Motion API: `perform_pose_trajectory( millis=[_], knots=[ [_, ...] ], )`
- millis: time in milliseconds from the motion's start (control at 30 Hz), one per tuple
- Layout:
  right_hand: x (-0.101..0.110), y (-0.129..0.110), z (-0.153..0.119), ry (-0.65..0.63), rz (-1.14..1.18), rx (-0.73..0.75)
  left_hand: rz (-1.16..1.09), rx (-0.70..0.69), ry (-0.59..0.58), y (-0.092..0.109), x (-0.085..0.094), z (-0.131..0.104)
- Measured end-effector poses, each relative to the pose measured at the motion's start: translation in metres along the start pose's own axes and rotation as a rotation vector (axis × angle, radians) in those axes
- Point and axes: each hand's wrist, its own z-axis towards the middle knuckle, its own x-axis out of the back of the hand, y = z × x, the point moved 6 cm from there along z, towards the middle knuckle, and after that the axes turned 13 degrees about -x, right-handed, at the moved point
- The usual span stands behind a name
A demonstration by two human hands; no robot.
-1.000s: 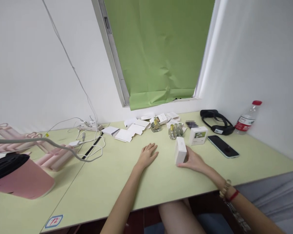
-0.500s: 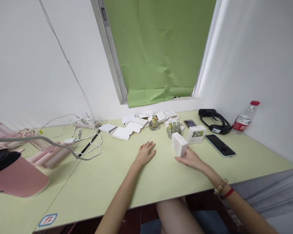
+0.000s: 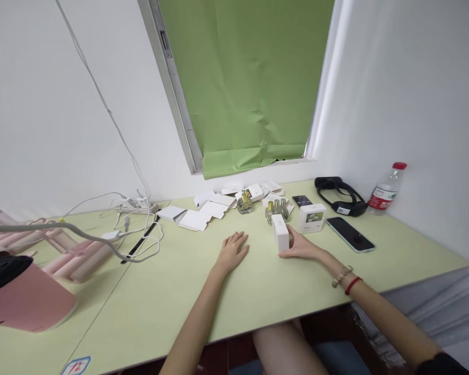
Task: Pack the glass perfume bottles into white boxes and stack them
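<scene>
My right hand (image 3: 299, 245) grips a small white box (image 3: 280, 234), which stands upright with a narrow side toward me. Whether its base touches the table cannot be made out. My left hand (image 3: 232, 251) lies flat on the pale green table (image 3: 172, 302), fingers loosely spread, holding nothing. Just behind the held box is a group of glass perfume bottles (image 3: 276, 209) with gold and silvery caps. Another perfume bottle (image 3: 244, 203) sits farther left. To the right of my right hand stands a second white box (image 3: 312, 217) with a picture on its front.
Flattened white cartons (image 3: 203, 212) lie along the back. On the right are a phone (image 3: 350, 234), a black headset (image 3: 342, 198) and a water bottle (image 3: 386, 190). A dark timer screen (image 3: 301, 201) lies behind the boxes. Cables (image 3: 140, 245) and a pink cup (image 3: 27, 297) occupy the left.
The box in my right hand has turned from showing a broad face to showing a narrow side, and it has straightened up. My left hand stays in place. The view has shifted slightly.
</scene>
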Motion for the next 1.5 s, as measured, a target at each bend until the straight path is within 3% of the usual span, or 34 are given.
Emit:
perform_pose_trajectory(
  millis=[100, 367, 600, 800, 1033, 1200, 1300, 1433, 1500],
  knots=[
    [0.007, 0.003, -0.003, 0.095, -0.126, 0.001, -0.005, 0.004, 0.007, 0.0, 0.0, -0.001],
    [0.03, 0.02, -0.042, 0.358, -0.453, -0.191, 0.031, 0.021, 0.004, 0.002, -0.005, -0.003],
    [0.055, 0.043, -0.052, 0.715, -0.428, -0.421, 0.068, 0.015, -0.011, 0.005, -0.005, -0.001],
    [0.078, 0.051, -0.04, 0.853, -0.39, -0.444, 0.077, 0.007, -0.018, 0.006, -0.005, 0.001],
    [0.09, 0.058, -0.025, 0.843, -0.5, -0.556, 0.08, 0.003, -0.017, 0.01, -0.003, 0.002],
    [0.08, 0.055, -0.037, 0.721, -0.651, -0.559, 0.077, 0.006, -0.025, 0.01, -0.001, 0.001],
    [0.059, 0.047, -0.052, 0.646, -0.792, -0.599, 0.073, 0.003, -0.013, 0.01, -0.001, 0.001],
    [0.015, 0.029, -0.067, 0.551, -1.002, -0.554, 0.087, 0.004, 0.046, 0.01, -0.005, 0.001],
    [-0.011, 0.02, -0.067, 0.378, -1.045, -0.479, 0.096, 0.008, 0.07, 0.01, -0.007, 0.0]
  ],
)
